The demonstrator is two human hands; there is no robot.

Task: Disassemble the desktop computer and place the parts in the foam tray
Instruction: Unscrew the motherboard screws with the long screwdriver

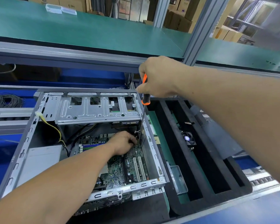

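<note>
the desktop computer case [81,143] lies open on its side at the centre of the bench, a box of dull stamped steel with slotted rims, its perforated drive cage [97,109] spanning the 12 o'clock end. inside, the green motherboard [120,167] shows two long white expansion slots, blue memory slots and fine soldered parts; a plain grey power supply [42,160] sits at 9 o'clock, with yellow and black wires [55,130] looping up to a white plug on the rim. the right hand [158,78] comes in from 3 o'clock, arm outstretched, fist clenched round the orange and black handle of a screwdriver [145,97], whose thin steel shaft drops almost straight down along the case's right wall to the board. the left hand [123,143] reaches in from 7 o'clock, palm down, fingers curled at the shaft's tip; whether they pinch anything cannot be told. just beside the case at 3 o'clock lies the black foam tray [205,160], matte and soft-edged with long rectangular slots, a small fan [188,139] resting in one. a clear plastic box [178,178] sits against the case's lower right edge.
</note>
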